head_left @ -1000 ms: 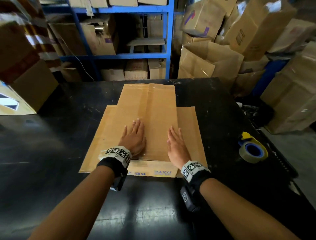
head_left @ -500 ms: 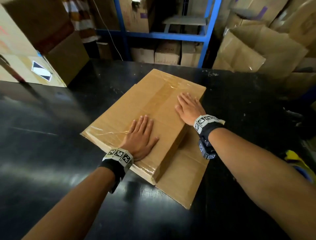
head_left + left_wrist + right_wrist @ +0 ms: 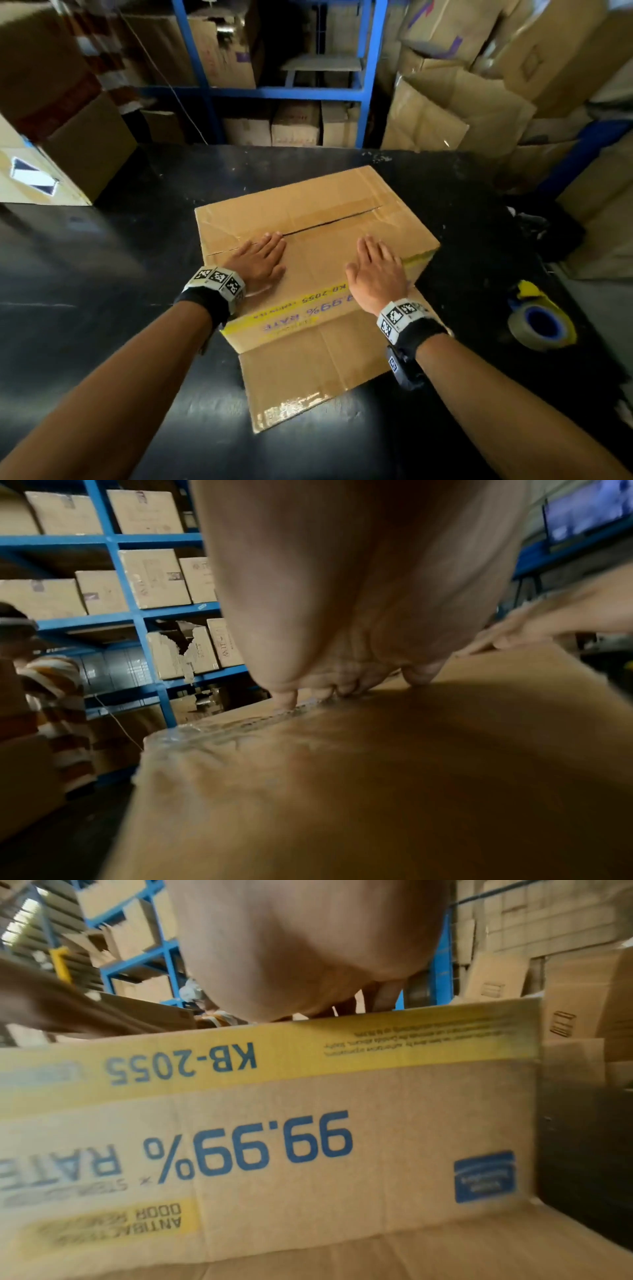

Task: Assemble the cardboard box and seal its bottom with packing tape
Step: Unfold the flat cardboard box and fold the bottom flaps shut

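The cardboard box [image 3: 318, 236] stands squared up on the black table [image 3: 102, 308], closed flaps facing up with an open seam [image 3: 335, 221] between them. Its near side [image 3: 274, 1123] carries upside-down blue print and a yellow band. One flap [image 3: 308, 370] lies flat on the table toward me. My left hand [image 3: 262, 258] rests flat on the top at the left, fingertips [image 3: 286, 702] by old clear tape at the seam. My right hand [image 3: 376, 270] lies flat on the top at the right. A roll of packing tape [image 3: 541, 325] with a blue core sits on the table to the right.
Another cardboard box [image 3: 44, 161] stands on the table's far left corner. Blue shelving [image 3: 274, 90] full of cartons runs behind the table. Piled cartons [image 3: 479, 85] crowd the back right. A person in a striped top [image 3: 58, 710] is at the left.
The box went from a flattened sheet to a squared-up box and turned on the table, its printed side now facing me. Both hands moved with it and stayed flat on top.
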